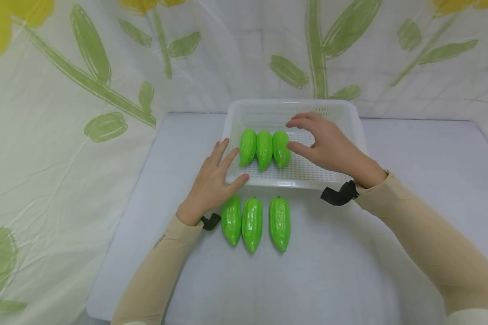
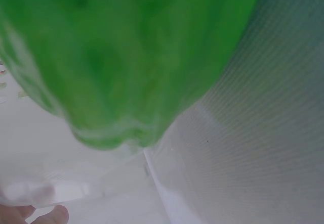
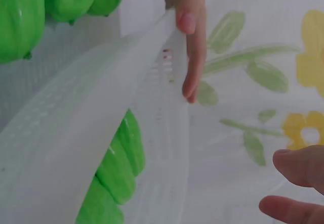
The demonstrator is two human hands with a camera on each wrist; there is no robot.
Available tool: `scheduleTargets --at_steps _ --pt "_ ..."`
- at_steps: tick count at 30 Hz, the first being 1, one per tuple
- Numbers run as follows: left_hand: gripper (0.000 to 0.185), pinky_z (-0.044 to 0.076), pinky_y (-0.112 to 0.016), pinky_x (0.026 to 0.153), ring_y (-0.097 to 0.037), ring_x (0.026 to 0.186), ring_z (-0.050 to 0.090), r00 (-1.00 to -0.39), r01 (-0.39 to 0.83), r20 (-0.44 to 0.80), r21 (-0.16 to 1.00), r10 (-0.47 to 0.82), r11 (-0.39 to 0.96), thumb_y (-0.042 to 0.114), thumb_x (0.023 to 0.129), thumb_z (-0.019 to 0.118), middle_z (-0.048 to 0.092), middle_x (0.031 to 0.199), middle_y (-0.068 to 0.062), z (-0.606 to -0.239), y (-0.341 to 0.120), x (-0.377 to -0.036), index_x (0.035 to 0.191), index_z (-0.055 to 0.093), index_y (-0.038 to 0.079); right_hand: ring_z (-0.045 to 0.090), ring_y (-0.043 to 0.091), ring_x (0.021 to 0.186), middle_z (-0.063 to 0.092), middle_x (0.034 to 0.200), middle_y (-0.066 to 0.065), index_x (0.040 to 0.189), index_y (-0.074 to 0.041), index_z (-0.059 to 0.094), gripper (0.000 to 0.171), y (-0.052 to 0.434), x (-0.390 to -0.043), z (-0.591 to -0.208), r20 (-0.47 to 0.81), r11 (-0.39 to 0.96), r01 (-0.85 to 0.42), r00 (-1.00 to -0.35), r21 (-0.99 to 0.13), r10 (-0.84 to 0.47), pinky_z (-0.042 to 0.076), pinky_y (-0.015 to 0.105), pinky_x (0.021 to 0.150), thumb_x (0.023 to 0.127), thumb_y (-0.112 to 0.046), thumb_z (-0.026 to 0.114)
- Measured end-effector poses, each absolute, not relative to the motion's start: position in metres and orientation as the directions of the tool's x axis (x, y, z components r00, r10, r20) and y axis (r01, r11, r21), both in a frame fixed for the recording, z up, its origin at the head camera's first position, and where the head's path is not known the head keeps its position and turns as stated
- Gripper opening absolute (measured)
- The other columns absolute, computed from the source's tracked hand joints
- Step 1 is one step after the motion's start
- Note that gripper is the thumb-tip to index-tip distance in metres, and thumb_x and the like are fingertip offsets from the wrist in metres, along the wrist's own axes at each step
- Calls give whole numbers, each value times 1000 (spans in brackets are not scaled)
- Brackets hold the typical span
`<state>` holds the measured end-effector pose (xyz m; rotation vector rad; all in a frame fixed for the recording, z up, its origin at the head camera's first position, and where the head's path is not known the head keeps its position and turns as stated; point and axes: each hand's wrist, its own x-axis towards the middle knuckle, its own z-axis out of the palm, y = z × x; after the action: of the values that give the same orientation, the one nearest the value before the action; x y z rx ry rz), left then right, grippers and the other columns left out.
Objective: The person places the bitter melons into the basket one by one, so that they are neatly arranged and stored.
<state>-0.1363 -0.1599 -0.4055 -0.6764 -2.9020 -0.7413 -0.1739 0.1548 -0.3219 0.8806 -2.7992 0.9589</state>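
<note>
A white perforated basket (image 1: 358,128) stands at the middle back of the table. Three green bitter gourds (image 1: 264,149) lie side by side in its left half. Three more gourds (image 1: 252,223) lie in a row on the table in front of it. My left hand (image 1: 232,162) rests with straight fingers on the basket's front left corner, thumb on the rim. My right hand (image 1: 289,134) hovers over the basket with relaxed fingers, holding nothing, its thumb close to the rightmost gourd inside. The left wrist view is filled by a blurred gourd (image 2: 121,57). In the right wrist view the basket rim (image 3: 101,102) crosses the frame.
A pale table surface (image 1: 390,234) stretches around the basket. A translucent curtain (image 1: 85,90) printed with green leaves and yellow flowers encloses the back and left side. The basket's right half holds nothing.
</note>
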Motion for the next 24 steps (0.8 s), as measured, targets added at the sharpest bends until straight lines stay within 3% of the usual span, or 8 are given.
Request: scheduleTargets --at_steps 3,11,15,18,24 --pt "84 26 -71 119 -38 162 11 -900 434 174 443 399 785 67 100 47 13 175 -12 -405 -160 -136 162 36 12 57 32 130 55 147 14 140 -6 62 46 156 -158 -323 257 618 -548 -827 -564 -499 63 40 73 98 -20 74" --pt "80 27 -71 119 -39 162 12 -900 435 182 442 396 784 57 100 56 14 175 -12 -405 -160 -135 162 37 11 61 32 125 55 150 14 142 -5 61 48 158 -120 -328 279 585 -546 -828 -599 -487 63 37 71 98 -18 75" --pt "83 27 -71 119 -38 162 12 -899 436 186 443 396 783 65 100 49 14 175 -12 -406 -160 -136 162 36 12 73 21 99 54 151 14 142 -6 61 49 157 -106 -334 289 580 -546 -829 -604 -479 63 32 71 96 -18 76" --pt "86 27 -71 119 -38 162 12 -899 437 188 441 396 784 71 100 44 14 175 -12 -407 -160 -135 162 37 12 74 13 79 54 150 14 141 -7 62 50 155 -95 -339 297 567 -552 -824 -611 -483 62 30 70 95 -18 78" --pt "80 27 -70 119 -39 162 12 -897 442 193 432 398 786 60 101 53 14 175 -13 -406 -160 -136 162 37 11 73 13 89 57 148 9 141 -9 62 52 150 -73 -349 336 521 -588 -798 -619 -501 61 26 66 92 -15 81"
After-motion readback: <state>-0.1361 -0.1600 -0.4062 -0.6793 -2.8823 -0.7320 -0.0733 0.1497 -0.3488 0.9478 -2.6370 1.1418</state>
